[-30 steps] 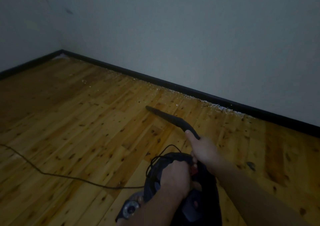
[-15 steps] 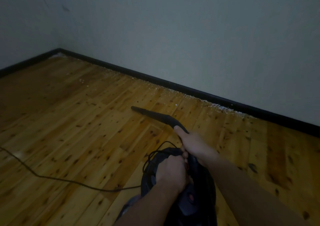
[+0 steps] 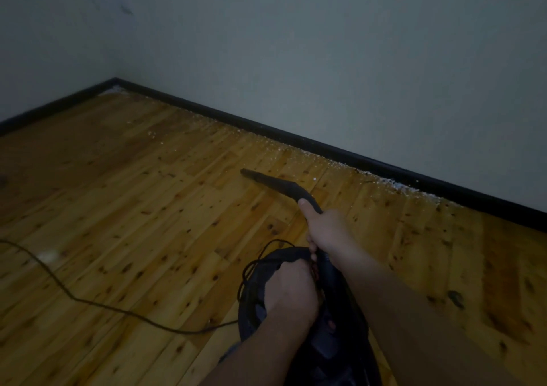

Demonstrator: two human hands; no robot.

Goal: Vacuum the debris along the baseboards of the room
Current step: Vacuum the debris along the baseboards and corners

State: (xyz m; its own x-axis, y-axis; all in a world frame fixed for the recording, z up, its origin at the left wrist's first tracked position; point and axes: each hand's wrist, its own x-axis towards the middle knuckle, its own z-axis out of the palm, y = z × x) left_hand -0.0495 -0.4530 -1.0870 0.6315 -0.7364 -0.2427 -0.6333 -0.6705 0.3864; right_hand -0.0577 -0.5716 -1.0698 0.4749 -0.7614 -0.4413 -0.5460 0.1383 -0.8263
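Right hand clenched round the nozzle, long axis pointing far-left, tip short of the debris strung along the baseboard to the far right; left hand gripping the vacuum, nearer.

The room is dim. Two plain pale walls meet in a corner at the far left. A knotty wooden plank floor with a warm glossy finish fills the near part, the planks running diagonally. A faint patch of reflected light lies on it at the left.
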